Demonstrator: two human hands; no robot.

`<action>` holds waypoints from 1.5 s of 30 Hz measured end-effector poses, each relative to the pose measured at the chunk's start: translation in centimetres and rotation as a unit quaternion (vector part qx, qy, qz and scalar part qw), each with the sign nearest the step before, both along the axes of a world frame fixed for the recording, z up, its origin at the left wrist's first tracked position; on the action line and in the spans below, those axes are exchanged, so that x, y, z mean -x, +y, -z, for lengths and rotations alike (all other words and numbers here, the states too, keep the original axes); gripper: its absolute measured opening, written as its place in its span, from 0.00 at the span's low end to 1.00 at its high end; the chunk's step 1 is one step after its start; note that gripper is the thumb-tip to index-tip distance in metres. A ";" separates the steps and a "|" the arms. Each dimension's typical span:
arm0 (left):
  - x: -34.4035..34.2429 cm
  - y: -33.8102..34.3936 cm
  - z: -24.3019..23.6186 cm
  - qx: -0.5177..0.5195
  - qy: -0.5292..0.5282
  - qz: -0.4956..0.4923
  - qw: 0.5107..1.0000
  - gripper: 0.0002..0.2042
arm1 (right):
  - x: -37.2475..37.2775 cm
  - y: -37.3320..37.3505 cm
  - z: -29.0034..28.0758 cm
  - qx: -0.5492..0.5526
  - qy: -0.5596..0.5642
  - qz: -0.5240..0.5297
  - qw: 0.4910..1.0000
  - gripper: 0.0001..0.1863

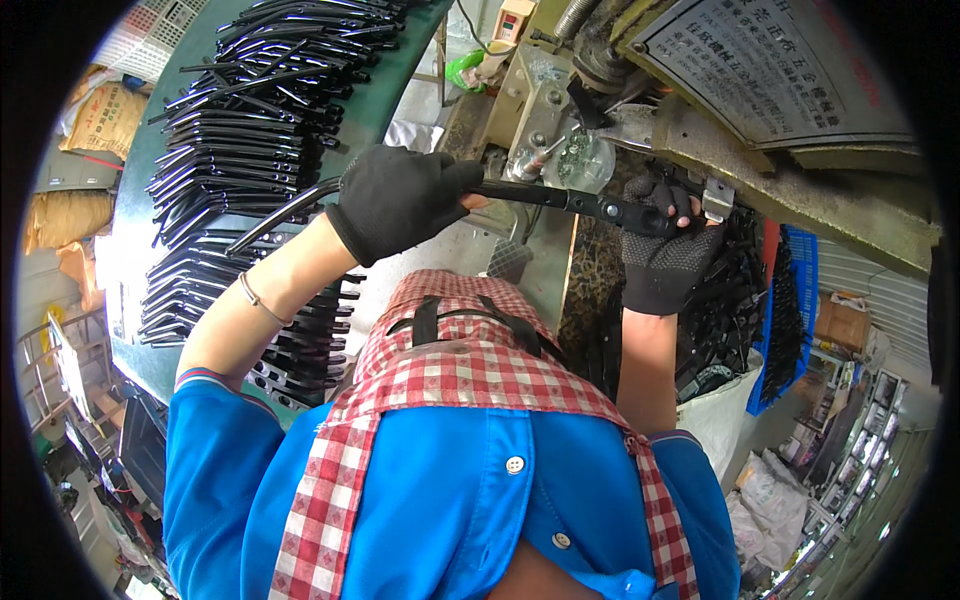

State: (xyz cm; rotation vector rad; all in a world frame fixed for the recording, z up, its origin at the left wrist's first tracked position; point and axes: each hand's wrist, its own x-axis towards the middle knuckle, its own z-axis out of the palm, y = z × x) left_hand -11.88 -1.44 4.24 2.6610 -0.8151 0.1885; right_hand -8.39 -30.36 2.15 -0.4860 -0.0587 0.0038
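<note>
My left hand (pixel 400 200), in a black fingerless-tip glove, is closed around a long, bent black metal tube (pixel 530 193) that crosses in front of me. My right hand (pixel 668 240), in a dotted black glove, grips the tube's flattened, holed end, just beside a small metal block (pixel 716 197) on the machine (pixel 625 125). The tube's other end slants down to the left, over a green table (pixel 160 375) that bears piles of similar black tubes (pixel 260 120).
A blue crate (pixel 795 320) of black parts stands to the right, beside a pale sack (pixel 715 420) and dark parts (pixel 700 350) heaped below my right hand. A machine plate (pixel 760 70) overhangs the upper right. A green bag (pixel 465 70) lies beyond the table.
</note>
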 end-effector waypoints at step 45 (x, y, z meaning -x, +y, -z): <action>-3.5 2.9 1.2 -0.055 0.082 0.064 0.993 0.16 | -0.3 -0.4 -3.9 0.849 -0.187 -0.204 0.450 0.19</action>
